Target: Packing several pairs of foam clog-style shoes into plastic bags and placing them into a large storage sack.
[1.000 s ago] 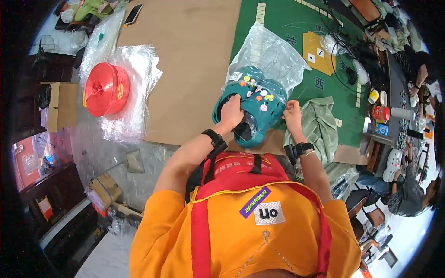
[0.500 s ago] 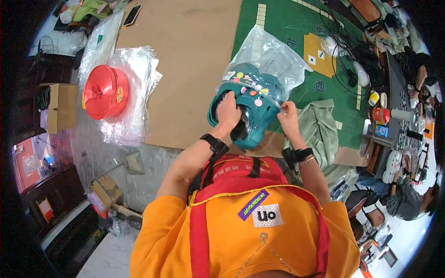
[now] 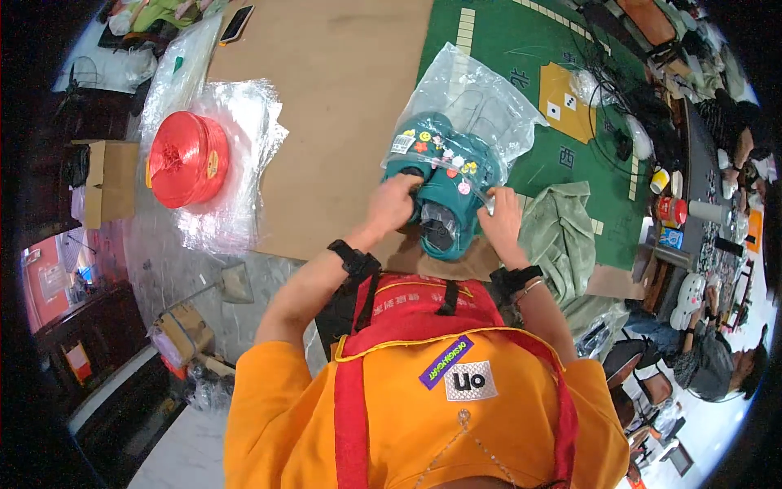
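A pair of teal clogs (image 3: pixel 458 205) with colourful charms lies partly inside a clear plastic bag (image 3: pixel 481 94). Their toe ends are under the film, while the heel ends stick out toward me. My left hand (image 3: pixel 393 204) is closed at the left clog, its thumb and fingers gripping near the opening. On the other side, my right hand (image 3: pixel 503 213) pinches the rim of the plastic bag beside the right clog. A white label (image 3: pixel 402 144) shows on the left clog's side of the bag.
Brown board (image 3: pixel 342 90) and a green mat (image 3: pixel 570 196) cover the table. At left, a red twine roll (image 3: pixel 189 160) sits on stacked clear bags (image 3: pixel 252 122). A phone (image 3: pixel 237 24) lies at the far edge; crumpled green cloth (image 3: pixel 558 232) is right of my right hand.
The clogs have turned straighter and lie deeper in the bag. My left hand has shifted from inside the clog opening to its left side; my right hand has moved slightly nearer me.
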The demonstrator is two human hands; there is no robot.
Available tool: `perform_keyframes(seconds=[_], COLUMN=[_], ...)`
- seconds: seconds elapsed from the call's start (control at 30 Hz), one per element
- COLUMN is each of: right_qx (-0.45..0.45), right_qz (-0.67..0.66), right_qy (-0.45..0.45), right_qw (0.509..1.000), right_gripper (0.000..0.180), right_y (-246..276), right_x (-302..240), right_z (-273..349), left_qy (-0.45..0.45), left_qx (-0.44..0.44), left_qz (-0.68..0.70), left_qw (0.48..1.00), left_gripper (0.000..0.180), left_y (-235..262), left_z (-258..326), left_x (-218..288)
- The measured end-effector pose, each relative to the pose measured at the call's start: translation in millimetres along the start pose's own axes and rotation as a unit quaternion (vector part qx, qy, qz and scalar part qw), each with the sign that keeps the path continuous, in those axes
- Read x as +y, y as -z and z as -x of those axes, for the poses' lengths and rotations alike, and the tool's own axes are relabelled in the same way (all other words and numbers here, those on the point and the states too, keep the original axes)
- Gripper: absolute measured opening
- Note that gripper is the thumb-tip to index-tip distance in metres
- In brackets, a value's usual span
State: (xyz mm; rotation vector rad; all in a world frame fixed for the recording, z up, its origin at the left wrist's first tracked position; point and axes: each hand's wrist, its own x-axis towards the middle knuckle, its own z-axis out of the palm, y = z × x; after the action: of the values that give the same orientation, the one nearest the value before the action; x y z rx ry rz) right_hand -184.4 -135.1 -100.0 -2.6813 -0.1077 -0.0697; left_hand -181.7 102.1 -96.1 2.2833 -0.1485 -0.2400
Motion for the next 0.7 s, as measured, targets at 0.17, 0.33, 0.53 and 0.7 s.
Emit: perform_keyframes(seconds=[0.17,0.33,0.53,0.7], right_qx=[0.001,-0.027,-0.125,-0.012], right_qz=[0.013,0.058,-0.093,0.023], right_qy=[0.117,0.152,-0.003,0.14], right_qw=[0.993,0.986,0.988,0.99], right_gripper=[0.022,0.01,0.011,0.01], right_y=[9,12,22,10], right_x=[-11,-10,-33,-54], right_z=[-19,-33,-25,-34], left_qy=[0.008,-0.001,0.001,0.013], left_qx=[0.173,0.102,0.036,0.043], left_qz=[-0.064,-0.003,-0.02,-0.125], left_qw=[0.983,0.995,0.999,0.991], left_gripper=[0.026,0.028,0.043,0.051], left_y=[19,6,14,7], left_z=[-29,-44,-30,-26], left_x=[-4,-23,0,29])
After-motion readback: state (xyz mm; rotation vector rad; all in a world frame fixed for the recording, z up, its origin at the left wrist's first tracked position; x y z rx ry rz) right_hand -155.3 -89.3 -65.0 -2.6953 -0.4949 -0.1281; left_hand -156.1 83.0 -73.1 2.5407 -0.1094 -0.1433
